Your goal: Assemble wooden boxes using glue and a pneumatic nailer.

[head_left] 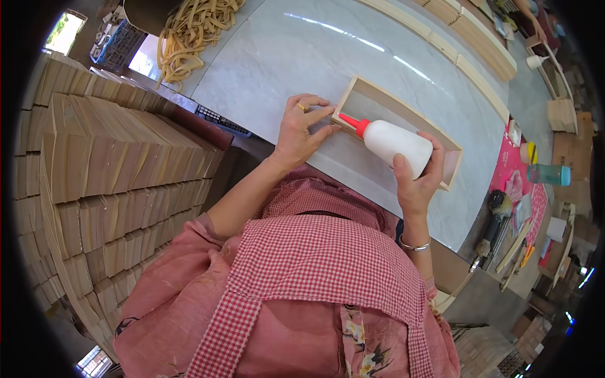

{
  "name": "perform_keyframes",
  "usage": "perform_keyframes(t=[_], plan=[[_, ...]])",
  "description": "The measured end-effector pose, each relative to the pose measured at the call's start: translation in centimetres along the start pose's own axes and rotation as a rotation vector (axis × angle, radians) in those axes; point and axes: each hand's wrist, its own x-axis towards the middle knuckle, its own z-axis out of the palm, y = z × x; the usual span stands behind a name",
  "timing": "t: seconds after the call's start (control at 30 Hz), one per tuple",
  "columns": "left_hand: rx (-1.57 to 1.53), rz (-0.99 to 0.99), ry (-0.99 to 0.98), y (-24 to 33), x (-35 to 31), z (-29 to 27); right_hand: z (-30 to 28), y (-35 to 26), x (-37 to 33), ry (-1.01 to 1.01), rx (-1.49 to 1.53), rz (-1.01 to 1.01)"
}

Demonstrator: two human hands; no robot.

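The right hand (416, 179) wraps its fingers closed around a white glue bottle (397, 143), laid nearly on its side so that its red nozzle (353, 124) meets the near end of an open wooden box frame (435, 129). The left hand (301, 129) presses loosely curled fingers on that same end of the frame, gripping nothing. The frame lies flat on a pale marble table (283, 57), with stacks of wooden slats (107, 170) to the person's left and a heap of rubber bands (189, 31) at the table's far edge.

Left hand (301, 129) lies flat, fingers spread; right hand (417, 179) is curled closed, wrist bent.
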Motion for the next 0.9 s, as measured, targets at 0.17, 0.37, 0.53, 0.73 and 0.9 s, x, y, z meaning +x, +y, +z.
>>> perform_keyframes(t=[0.17,0.37,0.53,0.73,0.9], plan=[[-0.019,0.001,-0.001,0.1,0.1,0.0,0.4,0.2,0.4,-0.02,-0.044,-0.034],[0.0,0.002,-0.016,-0.1,0.0,0.0,0.3,0.2,1.1,-0.048,-0.228,-0.236],[0.001,-0.003,-0.016,0.0,0.2,-0.1,0.7,-0.3,2.5,-0.047,-0.388,-0.412],[0.003,0.002,-0.02,0.3,0.3,-0.2,1.1,0.0,4.5,0.005,-0.431,-0.465],[-0.004,0.006,-0.021,0.1,0.1,-0.1,1.3,0.3,5.5,0.051,-0.454,-0.485]])
